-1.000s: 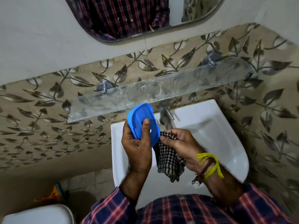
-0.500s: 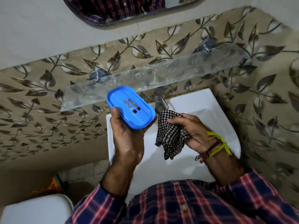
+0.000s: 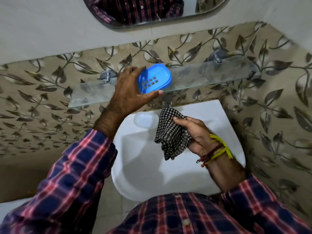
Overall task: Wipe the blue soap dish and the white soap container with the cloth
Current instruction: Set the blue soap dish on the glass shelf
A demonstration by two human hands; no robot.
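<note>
My left hand (image 3: 128, 93) grips the blue soap dish (image 3: 154, 78), an oval tray with drain holes, its hollow side up, right at the glass shelf (image 3: 211, 76). Whether the dish rests on the glass I cannot tell. My right hand (image 3: 195, 134) holds the black-and-white checked cloth (image 3: 170, 134) bunched over the white sink (image 3: 143, 166). The white soap container (image 3: 145, 120) sits on the sink's back ledge, left of the cloth, touched by neither hand.
A metal tap (image 3: 167, 100) sticks out under the shelf above the sink. The leaf-patterned tiled wall (image 3: 42, 107) closes in behind and on the right. A mirror (image 3: 152, 10) hangs above. Part of a white fixture (image 3: 10, 208) shows at the lower left.
My left hand has lifted the blue dish away from the cloth and up to the glass shelf, turning its hollow side up. My right hand with the cloth stays over the sink.
</note>
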